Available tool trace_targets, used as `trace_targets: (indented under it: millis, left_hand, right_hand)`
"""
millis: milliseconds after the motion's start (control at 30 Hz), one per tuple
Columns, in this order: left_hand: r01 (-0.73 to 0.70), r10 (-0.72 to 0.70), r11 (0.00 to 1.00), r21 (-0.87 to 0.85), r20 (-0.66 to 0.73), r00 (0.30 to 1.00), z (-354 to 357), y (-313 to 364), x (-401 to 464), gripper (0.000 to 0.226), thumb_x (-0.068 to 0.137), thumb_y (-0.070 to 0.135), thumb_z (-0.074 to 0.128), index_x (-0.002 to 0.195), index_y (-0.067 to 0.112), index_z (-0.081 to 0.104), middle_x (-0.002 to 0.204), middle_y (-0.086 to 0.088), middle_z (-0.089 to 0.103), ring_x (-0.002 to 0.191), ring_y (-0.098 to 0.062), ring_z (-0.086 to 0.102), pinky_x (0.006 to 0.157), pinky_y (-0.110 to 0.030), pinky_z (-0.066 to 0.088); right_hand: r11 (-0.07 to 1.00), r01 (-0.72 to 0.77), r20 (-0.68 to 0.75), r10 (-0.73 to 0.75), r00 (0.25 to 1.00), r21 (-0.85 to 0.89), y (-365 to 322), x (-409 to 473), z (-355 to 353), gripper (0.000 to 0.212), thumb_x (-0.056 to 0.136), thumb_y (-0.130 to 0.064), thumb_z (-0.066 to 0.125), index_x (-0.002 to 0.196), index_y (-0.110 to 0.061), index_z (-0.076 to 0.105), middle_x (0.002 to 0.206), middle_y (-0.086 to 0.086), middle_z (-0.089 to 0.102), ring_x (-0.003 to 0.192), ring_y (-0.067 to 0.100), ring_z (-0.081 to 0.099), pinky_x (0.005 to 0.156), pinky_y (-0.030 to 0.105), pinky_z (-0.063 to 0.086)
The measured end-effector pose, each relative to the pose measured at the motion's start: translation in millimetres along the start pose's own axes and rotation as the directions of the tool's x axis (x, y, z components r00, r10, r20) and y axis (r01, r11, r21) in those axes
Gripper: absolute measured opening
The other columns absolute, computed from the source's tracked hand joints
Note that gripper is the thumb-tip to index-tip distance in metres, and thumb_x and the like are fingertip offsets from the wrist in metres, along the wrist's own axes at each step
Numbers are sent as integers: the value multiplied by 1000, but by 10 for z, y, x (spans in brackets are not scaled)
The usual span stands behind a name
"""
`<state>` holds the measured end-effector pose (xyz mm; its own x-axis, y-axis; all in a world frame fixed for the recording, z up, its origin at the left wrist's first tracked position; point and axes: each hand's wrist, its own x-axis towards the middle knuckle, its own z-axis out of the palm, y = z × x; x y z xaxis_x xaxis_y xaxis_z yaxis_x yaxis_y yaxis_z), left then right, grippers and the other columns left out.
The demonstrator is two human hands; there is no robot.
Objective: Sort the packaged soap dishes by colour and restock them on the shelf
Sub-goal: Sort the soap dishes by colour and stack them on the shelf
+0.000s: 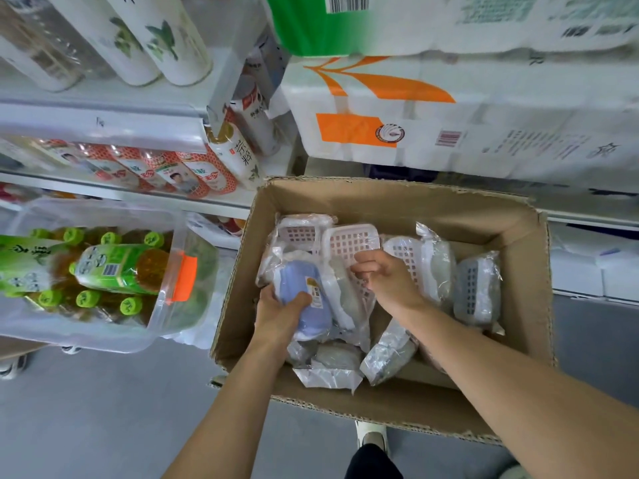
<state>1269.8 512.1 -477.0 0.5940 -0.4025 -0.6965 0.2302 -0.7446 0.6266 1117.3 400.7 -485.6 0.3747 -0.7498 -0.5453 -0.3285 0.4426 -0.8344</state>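
Head view gives me both hands down inside the cardboard box, which I take as my landmark. My left hand grips a blue soap dish in clear wrap near the box's left wall, thumb curled over its labelled face. My right hand sits mid-box, fingers curled and pinching the wrap of a pink grid-patterned soap dish. Another pink dish lies behind the blue one toward the far wall, a white-and-pink one just right of my right hand, and a grey dish against the right wall. More wrapped packs lie on the box floor toward the near wall; I cannot tell their colours. Left of the box stands a clear bin of green-capped bottles; behind the box, tissue packs are stacked.
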Motion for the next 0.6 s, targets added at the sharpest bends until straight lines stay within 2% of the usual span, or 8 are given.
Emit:
trace_targets:
  millis: [67, 133, 200, 267, 367, 467, 567, 600]
  left_hand:
    - [-4, 4, 1000, 14, -18, 1000, -18, -33, -2, 58, 84, 16, 75, 134, 13, 46, 116, -8, 61, 97, -24, 63, 65, -25, 49]
    - [-11, 12, 999, 38, -40, 999, -33, -70, 11, 64, 82, 20, 76, 137, 15, 44, 121, -7, 60, 103, -26, 63, 78, -34, 55]
    - [-34, 37, 996, 78, -45, 998, -41, -72, -25, 74, 79, 25, 77, 142, 16, 40, 127, -7, 59, 110, -30, 61, 93, -46, 54]
    - [-65, 69, 993, 101, -34, 997, -35, -66, -77, 85, 74, 33, 78, 146, 18, 36, 132, -7, 56, 113, -30, 60, 95, -49, 52]
    - [-120, 123, 989, 85, -36, 992, -31, -28, -171, 89, 69, 37, 76, 147, 21, 35, 128, -5, 59, 107, -25, 64, 91, -46, 56]
    - [-186, 187, 982, 40, -30, 982, -12, 45, -300, 74, 79, 26, 76, 143, 20, 41, 121, -3, 63, 102, -19, 67, 86, -37, 58]
    - [-207, 206, 978, -9, 90, 974, 106, 170, -528, 53, 86, 13, 72, 133, 19, 49, 109, -1, 67, 88, -11, 70, 63, -18, 56]
    - [-203, 203, 979, -18, 152, 967, 182, 196, -608, 49, 87, 10, 71, 131, 19, 50, 107, 0, 68, 83, -9, 71, 60, -16, 55]
  right_hand:
    - [993, 0, 78, 9, 997, -117, 60, -29, -20, 40, 92, 16, 35, 118, -1, 60, 117, 13, 65, 111, 20, 60, 92, 17, 47]
    - [968, 3, 207, 50, 977, -249, 94, -82, -49, 43, 92, 16, 37, 124, -2, 60, 114, 5, 64, 107, 13, 58, 85, 10, 45]
    - [936, -9, 277, 114, 954, -352, 138, -124, -70, 43, 92, 12, 41, 124, -7, 62, 115, 4, 65, 105, 12, 58, 91, 16, 45]
    - [914, -23, 292, 153, 944, -404, 182, -151, -99, 43, 92, 9, 44, 124, -12, 63, 117, 3, 66, 103, 10, 59, 96, 22, 44]
    - [898, -37, 272, 172, 947, -438, 204, -195, -177, 39, 92, 5, 46, 123, -13, 63, 114, 2, 67, 105, 13, 61, 103, 31, 45]
    - [918, -64, 255, 175, 951, -390, 157, -273, -277, 33, 95, -2, 50, 121, -18, 63, 108, -4, 64, 109, 12, 60, 99, 26, 45]
    - [972, -117, 167, 152, 974, -206, 78, -357, -396, 13, 100, -29, 51, 104, -31, 64, 111, -10, 64, 109, 11, 59, 98, 31, 44]
    - [982, -158, 130, 171, 977, -102, 33, -388, -448, 19, 101, -37, 47, 102, -28, 64, 108, -7, 66, 105, 14, 62, 95, 35, 47]
